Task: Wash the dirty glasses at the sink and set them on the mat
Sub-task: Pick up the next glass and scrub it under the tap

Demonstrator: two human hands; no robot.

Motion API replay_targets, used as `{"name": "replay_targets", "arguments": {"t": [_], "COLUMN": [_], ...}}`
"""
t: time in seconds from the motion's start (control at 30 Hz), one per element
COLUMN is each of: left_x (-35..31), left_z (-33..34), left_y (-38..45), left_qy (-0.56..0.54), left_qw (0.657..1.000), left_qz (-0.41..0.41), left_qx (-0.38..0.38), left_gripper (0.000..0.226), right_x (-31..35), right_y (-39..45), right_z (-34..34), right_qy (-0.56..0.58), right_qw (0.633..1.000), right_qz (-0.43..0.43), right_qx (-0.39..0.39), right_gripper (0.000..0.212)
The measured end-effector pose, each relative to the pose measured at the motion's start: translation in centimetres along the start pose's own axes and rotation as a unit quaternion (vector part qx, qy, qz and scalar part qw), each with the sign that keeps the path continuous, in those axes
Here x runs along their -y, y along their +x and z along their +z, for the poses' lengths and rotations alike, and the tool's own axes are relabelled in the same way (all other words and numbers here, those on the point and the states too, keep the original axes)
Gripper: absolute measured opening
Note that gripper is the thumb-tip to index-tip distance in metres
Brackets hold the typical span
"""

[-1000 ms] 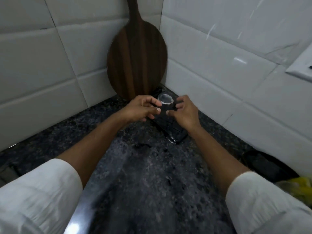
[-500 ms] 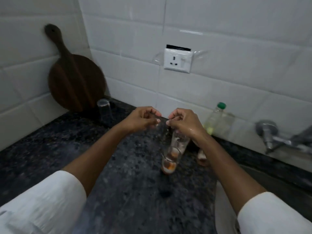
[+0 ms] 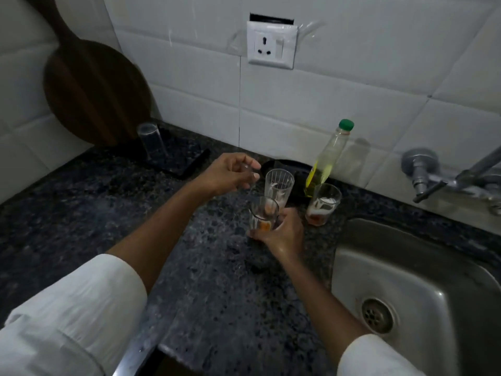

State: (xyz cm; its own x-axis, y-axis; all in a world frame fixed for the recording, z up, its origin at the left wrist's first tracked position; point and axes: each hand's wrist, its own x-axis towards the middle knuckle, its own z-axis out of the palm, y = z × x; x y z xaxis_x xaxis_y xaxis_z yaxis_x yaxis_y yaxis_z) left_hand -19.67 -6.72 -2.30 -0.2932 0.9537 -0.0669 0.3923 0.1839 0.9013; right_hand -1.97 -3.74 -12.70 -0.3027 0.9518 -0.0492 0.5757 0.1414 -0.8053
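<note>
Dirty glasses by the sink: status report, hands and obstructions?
Right hand gripping nearest dirty glass on counter. Left hand empty, hovering. Two dirty glasses behind. One washed glass on mat. Sink unobstructed.

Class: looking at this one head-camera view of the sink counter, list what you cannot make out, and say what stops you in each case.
- Tap: its spout is cut off by the right edge.
- Sink: its right and near sides run out of frame.
- Wooden board: blurred, and its handle is cut by the top edge.
- Left hand: motion blur hides whether its fingers hold anything.
- Right hand: it hides the base of the dirty glass.
</note>
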Motion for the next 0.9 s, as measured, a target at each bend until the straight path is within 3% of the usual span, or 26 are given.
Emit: {"name": "replay_targets", "arguments": {"t": [0.13, 0.3, 0.37, 0.53, 0.7, 0.8, 0.9], "left_x": [1.6, 1.4, 0.4, -4.5, -8.6, -10.0, -11.3], "left_z": [-0.1, 1.0, 2.3, 8.8, 20.2, 26.7, 31.1], "left_y": [1.1, 2.4, 3.0, 4.5, 6.1, 6.5, 7.2], "left_qy": [-0.010, -0.028, -0.041, -0.053, 0.025, 0.118, 0.160], "left_qw": [1.000, 0.998, 0.997, 0.988, 0.981, 0.977, 0.981], "left_qz": [0.001, 0.003, 0.015, 0.071, 0.095, 0.102, 0.084], "left_qx": [0.015, 0.049, 0.066, 0.128, 0.170, 0.145, 0.069], "left_gripper": [0.017, 0.020, 0.021, 0.019, 0.014, 0.032, 0.052], "right_x": [-0.9, -2.2, -2.7, -5.3, -9.9, -12.7, -15.5], "right_y": [0.3, -0.2, -0.9, -2.2, -2.6, -3.2, -3.6], "right_z": [4.1, 4.3, 2.6, -6.4, -17.3, -22.8, -26.7], "right_qy": [0.012, 0.016, 0.037, 0.024, -0.002, -0.006, -0.005], "right_qw": [0.998, 0.991, 0.988, 0.977, 0.959, 0.954, 0.955], "right_qz": [0.016, -0.016, -0.030, -0.027, 0.031, 0.054, 0.062], "right_qx": [-0.065, -0.132, -0.147, -0.211, -0.282, -0.294, -0.291], "right_gripper": [0.091, 0.052, 0.045, 0.051, 0.052, 0.052, 0.052]}}
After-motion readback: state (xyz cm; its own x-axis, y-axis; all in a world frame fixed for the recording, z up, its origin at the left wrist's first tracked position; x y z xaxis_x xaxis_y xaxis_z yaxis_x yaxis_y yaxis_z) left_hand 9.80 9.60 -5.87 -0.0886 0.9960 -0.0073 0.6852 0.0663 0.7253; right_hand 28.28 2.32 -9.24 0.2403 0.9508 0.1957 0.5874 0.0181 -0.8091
